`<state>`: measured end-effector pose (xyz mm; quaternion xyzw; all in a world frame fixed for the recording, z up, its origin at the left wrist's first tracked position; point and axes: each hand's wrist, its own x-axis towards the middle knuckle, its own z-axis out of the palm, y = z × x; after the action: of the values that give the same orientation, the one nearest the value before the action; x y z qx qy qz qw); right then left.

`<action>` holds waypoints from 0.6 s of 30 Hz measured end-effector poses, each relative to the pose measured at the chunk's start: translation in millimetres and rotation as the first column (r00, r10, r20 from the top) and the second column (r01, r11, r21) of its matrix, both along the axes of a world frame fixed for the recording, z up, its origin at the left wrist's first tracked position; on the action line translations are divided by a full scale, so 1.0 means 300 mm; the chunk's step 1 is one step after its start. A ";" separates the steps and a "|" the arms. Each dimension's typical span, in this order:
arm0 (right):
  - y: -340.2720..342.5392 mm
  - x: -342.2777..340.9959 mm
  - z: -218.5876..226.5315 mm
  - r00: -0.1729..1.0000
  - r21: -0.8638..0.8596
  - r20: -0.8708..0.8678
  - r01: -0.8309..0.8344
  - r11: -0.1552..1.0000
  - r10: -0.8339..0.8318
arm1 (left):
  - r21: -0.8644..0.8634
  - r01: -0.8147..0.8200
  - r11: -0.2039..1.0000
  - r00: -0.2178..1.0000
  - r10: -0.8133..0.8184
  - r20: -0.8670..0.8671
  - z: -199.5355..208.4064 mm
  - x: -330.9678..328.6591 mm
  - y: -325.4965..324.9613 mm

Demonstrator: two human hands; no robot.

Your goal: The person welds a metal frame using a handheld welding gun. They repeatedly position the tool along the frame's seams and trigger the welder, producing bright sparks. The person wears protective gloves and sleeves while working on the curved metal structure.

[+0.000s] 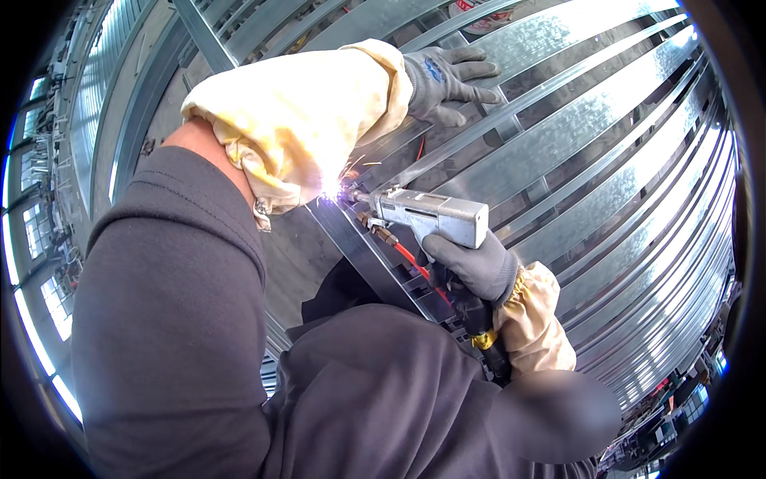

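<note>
My right hand (481, 270), in a grey glove, is wrapped round the grip of a silver pistol-shaped welding gun (435, 214). The nozzle points left, and a bright violet-white arc (331, 190) throws orange sparks at its tip, against a dark steel beam (359, 251). Glare hides the exact joint. A red hose (408, 257) and a thick black cable (482, 326) run from the gun toward my body. Farther off, my left hand (451, 84), also gloved in grey, lies over the galvanized slats with its fingers spread. Its pale protective sleeve (295, 112) passes just above the arc.
Long galvanized metal slats (542, 152) run side by side across the right, with gaps between them. A steel bar (203, 36) crosses at the upper left. A red and white round object (481, 16) shows beneath the slats at the top. Bright windows line the left rim.
</note>
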<state>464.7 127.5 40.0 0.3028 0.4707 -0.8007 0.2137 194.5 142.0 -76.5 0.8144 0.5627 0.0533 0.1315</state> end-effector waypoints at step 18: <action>-0.012 0.034 -0.035 0.994 0.085 -0.101 0.048 0.995 -0.040 | 0.001 -0.026 1.000 1.000 0.026 -0.004 -0.036 -0.001 0.004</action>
<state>475.0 123.8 29.6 0.2822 0.5083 -0.7979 0.1590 194.3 143.3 -87.3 0.8073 0.5733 0.0536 0.1294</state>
